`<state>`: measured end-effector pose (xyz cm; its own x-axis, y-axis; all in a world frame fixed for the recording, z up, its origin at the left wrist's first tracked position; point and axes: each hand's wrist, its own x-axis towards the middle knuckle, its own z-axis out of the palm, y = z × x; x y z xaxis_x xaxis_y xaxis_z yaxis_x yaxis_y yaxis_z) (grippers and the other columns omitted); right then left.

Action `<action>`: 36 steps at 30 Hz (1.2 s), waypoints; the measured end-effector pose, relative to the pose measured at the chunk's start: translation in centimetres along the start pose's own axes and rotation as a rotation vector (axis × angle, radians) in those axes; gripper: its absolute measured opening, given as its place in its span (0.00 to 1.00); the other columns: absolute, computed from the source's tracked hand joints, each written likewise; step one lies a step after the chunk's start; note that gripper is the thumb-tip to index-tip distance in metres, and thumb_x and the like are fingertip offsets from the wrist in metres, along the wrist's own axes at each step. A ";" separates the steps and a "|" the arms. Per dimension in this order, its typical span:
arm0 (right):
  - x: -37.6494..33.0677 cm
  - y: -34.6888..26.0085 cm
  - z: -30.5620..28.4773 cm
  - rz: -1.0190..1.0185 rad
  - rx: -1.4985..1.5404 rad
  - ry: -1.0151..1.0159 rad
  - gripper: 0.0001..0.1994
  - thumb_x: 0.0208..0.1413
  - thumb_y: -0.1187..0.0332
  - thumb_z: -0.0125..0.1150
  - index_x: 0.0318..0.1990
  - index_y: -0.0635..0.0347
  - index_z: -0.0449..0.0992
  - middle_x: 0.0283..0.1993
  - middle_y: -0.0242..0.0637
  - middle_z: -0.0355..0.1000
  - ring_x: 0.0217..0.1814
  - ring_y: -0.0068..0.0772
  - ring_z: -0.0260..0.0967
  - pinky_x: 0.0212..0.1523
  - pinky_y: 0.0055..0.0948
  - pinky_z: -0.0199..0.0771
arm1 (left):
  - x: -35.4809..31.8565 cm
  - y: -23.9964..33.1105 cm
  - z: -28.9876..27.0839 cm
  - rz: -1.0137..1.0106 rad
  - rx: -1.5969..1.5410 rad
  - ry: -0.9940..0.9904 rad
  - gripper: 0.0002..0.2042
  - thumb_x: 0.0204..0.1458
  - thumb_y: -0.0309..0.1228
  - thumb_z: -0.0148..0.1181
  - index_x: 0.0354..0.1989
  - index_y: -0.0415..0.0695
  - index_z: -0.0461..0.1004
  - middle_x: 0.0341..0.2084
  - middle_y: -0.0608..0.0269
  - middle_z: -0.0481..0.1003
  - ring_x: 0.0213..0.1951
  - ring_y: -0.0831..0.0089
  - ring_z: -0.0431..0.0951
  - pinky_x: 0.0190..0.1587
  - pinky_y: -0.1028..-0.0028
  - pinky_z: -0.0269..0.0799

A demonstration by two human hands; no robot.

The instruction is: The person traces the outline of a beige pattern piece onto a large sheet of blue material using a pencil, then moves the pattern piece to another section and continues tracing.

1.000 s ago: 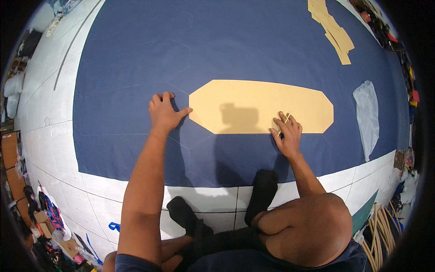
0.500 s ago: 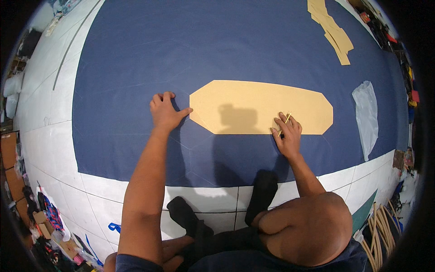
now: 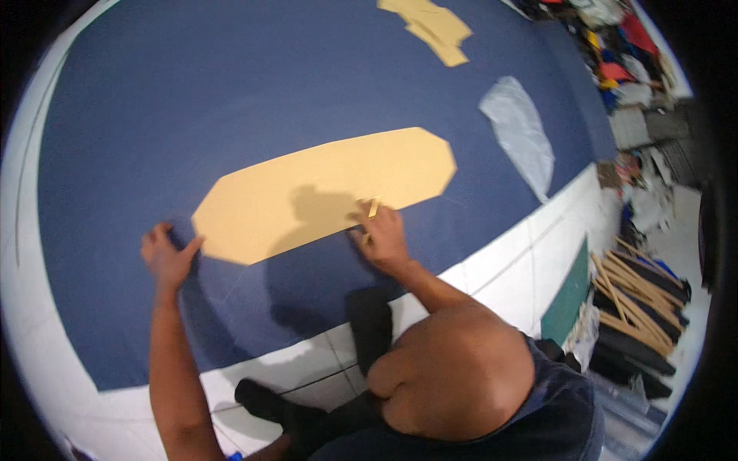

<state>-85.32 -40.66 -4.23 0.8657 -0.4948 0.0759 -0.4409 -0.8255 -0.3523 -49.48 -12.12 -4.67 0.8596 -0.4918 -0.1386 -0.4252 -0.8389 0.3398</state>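
A long tan card pattern (image 3: 330,173) with cut-off corners lies flat on a large sheet of dark blue fabric (image 3: 192,100). At the pattern's left end is my left hand (image 3: 171,257), fingers spread on the fabric and thumb at the card's edge. My right hand (image 3: 384,240) is by the lower long edge, its fingers curled around a thin yellow pen-like stick (image 3: 373,208). Faint pale lines show on the fabric near the pattern's corners. A shadow falls over the middle of the card.
More tan card pieces (image 3: 430,31) lie overlapped at the far side of the fabric. A clear plastic sheet (image 3: 521,137) rests to the right. Beyond the white tiled floor (image 3: 507,269) are wooden sticks (image 3: 634,303), a green board (image 3: 565,300) and piled clutter.
The view has turned and shifted to the right, so the pattern now appears slanted and more clutter shows at right. Both hands keep about the same places by the pattern.
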 end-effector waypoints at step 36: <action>-1.2 0.6 0.9 0.013 -0.041 0.047 0.19 0.64 0.56 0.62 0.60 0.49 0.74 0.71 0.39 0.64 0.75 0.49 0.57 0.73 0.51 0.52 | 0.6 1.0 -0.1 -0.076 0.024 -0.084 0.39 0.45 0.52 0.75 0.62 0.46 0.65 0.61 0.44 0.58 0.64 0.44 0.57 0.64 0.47 0.60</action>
<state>-86.38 -40.35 -5.38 0.8483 -0.5168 0.1154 -0.4623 -0.8290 -0.3147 -49.34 -13.27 -4.27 0.8634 -0.4436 -0.2405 -0.3673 -0.8793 0.3033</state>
